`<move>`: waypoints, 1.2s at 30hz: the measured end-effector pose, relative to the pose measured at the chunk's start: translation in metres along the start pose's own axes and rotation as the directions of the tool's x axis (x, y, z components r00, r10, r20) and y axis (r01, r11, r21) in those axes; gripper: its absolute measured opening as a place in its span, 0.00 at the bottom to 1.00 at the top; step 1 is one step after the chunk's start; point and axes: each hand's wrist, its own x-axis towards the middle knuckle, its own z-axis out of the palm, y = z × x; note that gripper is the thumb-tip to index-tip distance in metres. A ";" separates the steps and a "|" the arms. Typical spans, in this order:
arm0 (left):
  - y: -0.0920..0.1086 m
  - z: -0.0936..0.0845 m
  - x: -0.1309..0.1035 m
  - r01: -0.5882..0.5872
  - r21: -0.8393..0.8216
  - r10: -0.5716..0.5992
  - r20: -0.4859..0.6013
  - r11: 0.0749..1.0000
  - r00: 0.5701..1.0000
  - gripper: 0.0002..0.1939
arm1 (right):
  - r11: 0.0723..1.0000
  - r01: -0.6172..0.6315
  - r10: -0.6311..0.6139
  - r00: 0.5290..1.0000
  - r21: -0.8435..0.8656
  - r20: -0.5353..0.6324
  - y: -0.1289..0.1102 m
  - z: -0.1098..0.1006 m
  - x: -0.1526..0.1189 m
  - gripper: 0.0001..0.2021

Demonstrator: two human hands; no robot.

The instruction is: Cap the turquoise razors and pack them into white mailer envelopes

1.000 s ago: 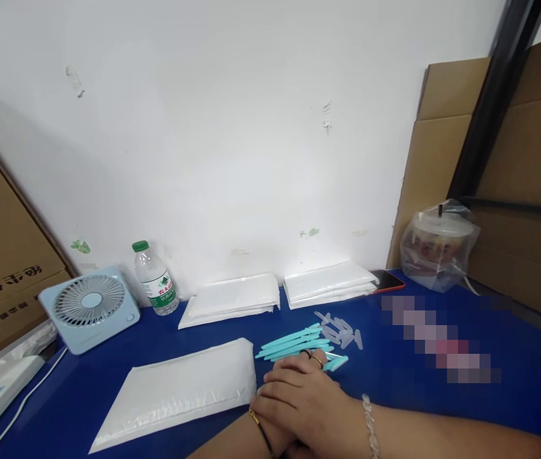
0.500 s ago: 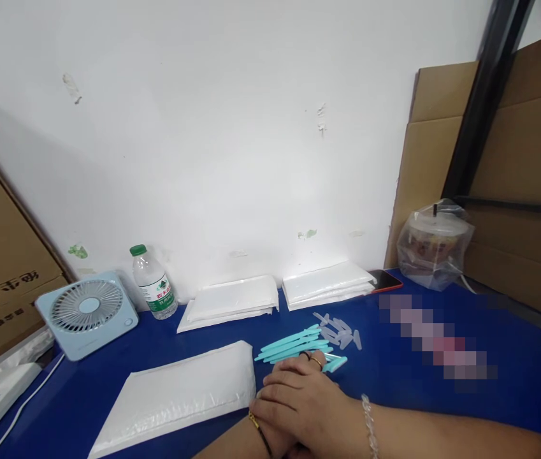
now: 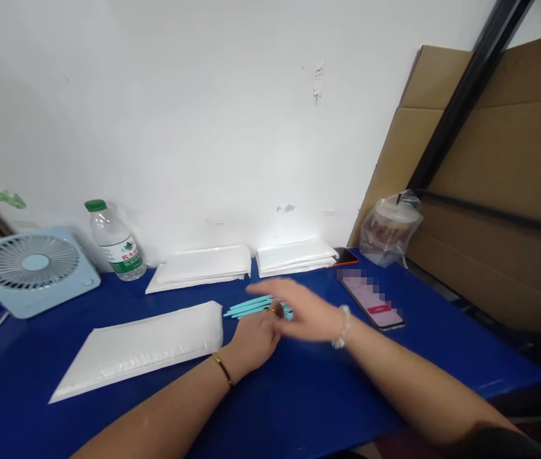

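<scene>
My left hand (image 3: 253,339) is low over the blue table, its fingers curled and partly covered by my right hand. Whether anything is inside those fingers is hidden. My right hand (image 3: 304,310), smeared by motion, has its fingers stretched out to the left over the left hand's fingers; it shows nothing held. Just behind both hands lie several slim turquoise sticks (image 3: 246,307), partly covered. To the left of my left hand, a white padded envelope (image 3: 150,341) lies flat. The small translucent pieces are hidden behind my right hand.
Along the wall are two stacks of white padded envelopes (image 3: 203,264), a water bottle (image 3: 118,245) and a light-blue fan (image 3: 36,271). At right lie a lit phone (image 3: 366,299), a dark red-edged phone (image 3: 346,257) and a bagged drink cup (image 3: 391,229). Cardboard (image 3: 504,159) stands beyond.
My hands were laid one over the other; the right has lifted and is uncovering the left, its fingers now stretched leftward. The view has shifted, so table things appear further left and higher.
</scene>
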 end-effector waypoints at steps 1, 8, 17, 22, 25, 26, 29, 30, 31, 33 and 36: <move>0.002 0.000 0.004 -0.017 -0.022 0.017 0.000 1.000 1.000 0.12 | 0.996 -0.088 0.088 0.992 -0.005 -0.092 0.010 -0.017 -0.006 0.20; 0.000 -0.005 0.011 -0.047 0.000 0.047 -0.021 0.999 0.999 0.14 | 0.876 -0.452 0.471 0.877 -0.168 0.096 0.080 -0.061 -0.066 0.08; -0.004 -0.012 0.013 -0.063 -0.186 0.062 -0.006 0.981 0.998 0.12 | 0.850 -0.404 0.481 0.857 -0.338 0.186 0.088 -0.033 -0.058 0.07; -0.005 -0.015 0.010 -0.038 -0.203 0.038 -0.004 0.978 0.999 0.09 | 0.853 -0.352 0.431 0.892 -0.386 0.139 0.086 -0.025 -0.054 0.04; -0.004 -0.015 0.009 -0.018 -0.206 0.019 0.002 0.978 1.000 0.10 | 0.910 -0.380 0.408 0.893 -0.166 0.192 0.083 -0.025 -0.055 0.04; -0.004 -0.015 0.008 -0.019 -0.208 0.019 0.001 0.978 1.000 0.10 | 0.917 -0.391 0.398 0.894 -0.076 0.204 0.081 -0.025 -0.055 0.04; -0.004 -0.015 0.009 -0.031 -0.200 0.030 -0.006 0.979 1.000 0.10 | 0.917 -0.389 0.367 0.910 0.093 0.191 0.075 -0.027 -0.055 0.05; -0.004 -0.015 0.009 -0.032 -0.194 0.032 -0.005 0.981 0.999 0.10 | 0.917 -0.384 0.362 0.915 0.108 0.180 0.074 -0.027 -0.054 0.05; -0.004 -0.015 0.009 -0.033 -0.186 0.033 -0.004 0.982 0.999 0.10 | 0.918 -0.381 0.360 0.917 0.112 0.173 0.073 -0.026 -0.054 0.06; -0.004 -0.015 0.009 -0.035 -0.169 0.035 -0.003 0.985 0.999 0.10 | 0.918 -0.381 0.361 0.917 0.106 0.168 0.072 -0.025 -0.053 0.06; -0.004 -0.015 0.008 -0.044 -0.150 0.044 -0.008 0.988 0.999 0.10 | 0.925 -0.370 0.351 0.919 0.089 0.178 0.072 -0.023 -0.052 0.07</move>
